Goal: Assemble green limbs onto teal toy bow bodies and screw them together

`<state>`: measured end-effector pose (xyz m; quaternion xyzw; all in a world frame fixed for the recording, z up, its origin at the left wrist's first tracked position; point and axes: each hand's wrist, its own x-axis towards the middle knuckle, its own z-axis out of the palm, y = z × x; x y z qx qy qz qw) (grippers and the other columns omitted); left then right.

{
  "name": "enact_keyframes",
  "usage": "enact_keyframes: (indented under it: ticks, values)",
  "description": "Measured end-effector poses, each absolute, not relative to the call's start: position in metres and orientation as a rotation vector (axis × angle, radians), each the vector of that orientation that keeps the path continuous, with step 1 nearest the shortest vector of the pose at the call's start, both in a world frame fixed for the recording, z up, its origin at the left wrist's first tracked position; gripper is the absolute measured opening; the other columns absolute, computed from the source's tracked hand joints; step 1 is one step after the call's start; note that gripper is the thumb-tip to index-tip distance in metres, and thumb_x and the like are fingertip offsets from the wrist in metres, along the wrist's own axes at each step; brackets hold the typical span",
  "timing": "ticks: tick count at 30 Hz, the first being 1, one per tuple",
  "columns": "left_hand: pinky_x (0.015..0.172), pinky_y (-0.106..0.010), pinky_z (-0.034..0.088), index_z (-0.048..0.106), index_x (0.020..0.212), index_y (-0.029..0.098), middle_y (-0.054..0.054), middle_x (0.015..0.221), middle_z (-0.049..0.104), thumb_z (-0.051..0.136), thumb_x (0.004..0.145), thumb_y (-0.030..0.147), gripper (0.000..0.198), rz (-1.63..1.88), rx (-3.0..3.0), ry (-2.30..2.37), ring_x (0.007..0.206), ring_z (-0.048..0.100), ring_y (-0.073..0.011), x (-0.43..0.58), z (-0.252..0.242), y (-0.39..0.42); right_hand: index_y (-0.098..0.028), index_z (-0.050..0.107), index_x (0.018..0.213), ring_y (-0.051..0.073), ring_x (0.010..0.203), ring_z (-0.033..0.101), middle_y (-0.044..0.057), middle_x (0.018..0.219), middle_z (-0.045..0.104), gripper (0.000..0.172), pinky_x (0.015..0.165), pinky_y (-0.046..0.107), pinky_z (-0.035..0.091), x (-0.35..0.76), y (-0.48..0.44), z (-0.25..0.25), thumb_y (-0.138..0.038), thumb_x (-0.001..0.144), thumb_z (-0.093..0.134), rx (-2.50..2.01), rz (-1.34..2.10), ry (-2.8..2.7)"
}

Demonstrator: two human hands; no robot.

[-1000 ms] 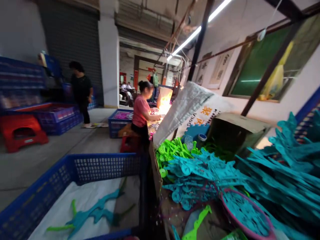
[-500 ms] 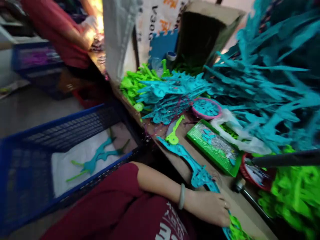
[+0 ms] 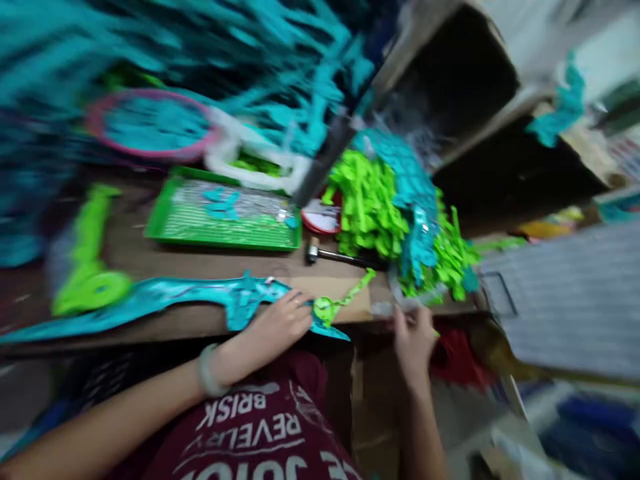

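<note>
A long teal plastic toy bow shell [image 3: 195,290] lies along the near edge of the bench, its inner side facing up. My left hand [image 3: 275,328] rests over its right part, fingers closed down on it. Just right of those fingers, a lime-green plastic piece [image 3: 325,311] with a round end and a thin arm sits on the bow. A larger lime-green piece [image 3: 86,267] lies over the bow's left part. At the bench edge, my right hand [image 3: 416,337] is blurred, fingers bent together at some clear plastic [image 3: 413,300]; what they hold is hidden.
Behind the bow stand a green tray [image 3: 225,237] of small metal parts and teal bits, a pink-rimmed basket [image 3: 150,152], and a hammer [image 3: 345,257]. Lime-green pieces [image 3: 367,203] heap up at right. A dark bar [image 3: 325,160] crosses above. Open cardboard boxes [image 3: 493,140] stand behind.
The view has swung right, away from the blue crate and the other person. My right hand has come into view at the bench edge. My left hand stays on the bow.
</note>
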<state>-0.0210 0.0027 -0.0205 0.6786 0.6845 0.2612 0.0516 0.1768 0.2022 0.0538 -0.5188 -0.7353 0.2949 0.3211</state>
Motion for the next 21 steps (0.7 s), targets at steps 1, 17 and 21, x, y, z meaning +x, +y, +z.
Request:
enact_keyframes:
  ticks: [1,17,21]
  values:
    - [0.117,-0.048,0.040,0.067,0.093,0.013,-0.009,0.116,0.072,0.052,0.097,0.010,0.016,0.805,2.123,2.012,0.132,0.054,-0.0252,-0.022,-0.028,0.004,-0.026,0.048,0.077,0.024,0.055,0.060,0.004,0.064,0.060,0.046,0.057,0.042,0.051,0.178,0.203,0.048,-0.065,0.071,0.072,-1.408,0.904,-1.889]
    - [0.120,-0.049,0.036,0.071,0.096,0.009,-0.015,0.115,0.072,0.033,0.100,0.005,0.038,0.884,2.248,1.897,0.141,0.046,-0.0276,-0.020,-0.030,-0.016,-0.019,0.052,0.095,0.014,0.038,0.062,-0.003,0.056,0.064,0.039,0.031,0.016,0.041,0.147,0.147,-0.018,-0.053,0.084,0.066,-1.389,1.992,-1.403]
    - [0.124,-0.049,0.032,0.070,0.094,0.008,-0.017,0.118,0.071,0.031,0.098,0.002,0.040,0.824,2.307,1.802,0.147,0.037,-0.0263,-0.021,-0.029,-0.013,-0.018,0.055,0.104,0.014,0.044,0.061,-0.001,0.066,0.065,0.037,0.040,0.022,0.046,0.149,0.140,-0.017,-0.051,0.089,0.064,-1.553,1.481,-1.797]
